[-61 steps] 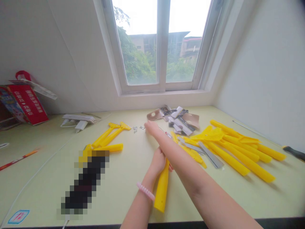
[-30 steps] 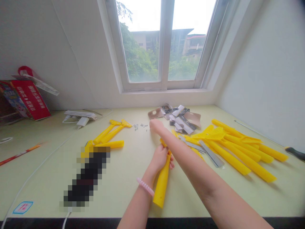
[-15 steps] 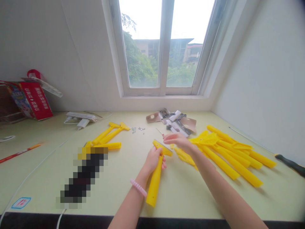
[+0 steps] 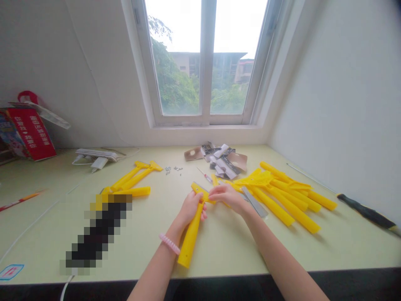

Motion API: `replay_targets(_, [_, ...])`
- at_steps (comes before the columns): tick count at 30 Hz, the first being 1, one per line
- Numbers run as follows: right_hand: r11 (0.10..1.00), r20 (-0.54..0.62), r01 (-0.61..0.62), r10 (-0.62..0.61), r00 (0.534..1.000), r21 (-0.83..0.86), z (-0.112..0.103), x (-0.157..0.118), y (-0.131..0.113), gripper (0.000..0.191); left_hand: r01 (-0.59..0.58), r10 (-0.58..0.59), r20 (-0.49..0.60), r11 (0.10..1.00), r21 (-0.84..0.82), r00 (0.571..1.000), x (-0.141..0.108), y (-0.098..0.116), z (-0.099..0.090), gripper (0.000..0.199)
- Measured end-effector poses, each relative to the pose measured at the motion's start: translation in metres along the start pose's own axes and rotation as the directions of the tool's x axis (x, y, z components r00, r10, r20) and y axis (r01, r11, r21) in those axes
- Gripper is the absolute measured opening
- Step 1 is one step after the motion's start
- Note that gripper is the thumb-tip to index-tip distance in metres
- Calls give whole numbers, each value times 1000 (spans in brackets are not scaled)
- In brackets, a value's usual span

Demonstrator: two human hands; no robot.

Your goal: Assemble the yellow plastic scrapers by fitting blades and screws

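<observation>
Head cam: pale worktop (image 4: 232, 251) across the whole front, with a heap of yellow scrapers (image 4: 285, 202) over on the right. Held scraper (image 4: 191, 236) is front and centre, handle slanting toward the wearer, head tilted away. What just changed — the right hand (image 4: 225, 196) came back from out by the small bits and is now at the right end of that head, so I'd say attention is on the scraper itself again. Left hand (image 4: 189, 207) is wrapped round its neck; the right is palm down, fingers reaching in from the side, can't tell if they're pinching. Red-handled screwdriver (image 4: 208, 178) lies loose beyond the head, tiny screws (image 4: 168, 169) left of it.
</observation>
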State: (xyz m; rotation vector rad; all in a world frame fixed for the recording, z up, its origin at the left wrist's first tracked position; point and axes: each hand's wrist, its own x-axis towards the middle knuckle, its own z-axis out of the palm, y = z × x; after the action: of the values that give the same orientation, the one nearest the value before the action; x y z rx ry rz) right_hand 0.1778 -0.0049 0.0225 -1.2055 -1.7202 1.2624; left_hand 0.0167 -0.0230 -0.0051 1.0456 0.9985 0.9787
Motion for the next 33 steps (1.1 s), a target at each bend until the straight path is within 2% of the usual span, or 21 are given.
replay_targets(10, [996, -22, -34, 36, 999, 78, 4, -1, -4, 11, 17, -17, 5, 1000, 5, 1000, 0, 1, 0, 18])
replay_targets(19, [949, 52, -77, 64, 997, 307, 7, 1, 4, 14, 5, -4, 46, 1000, -12, 999, 1, -2, -1, 19])
replay_targets(33, [981, 0, -56, 57, 998, 184, 5, -3, -1, 21, 13, -10, 57, 998, -54, 998, 5, -3, -2, 20])
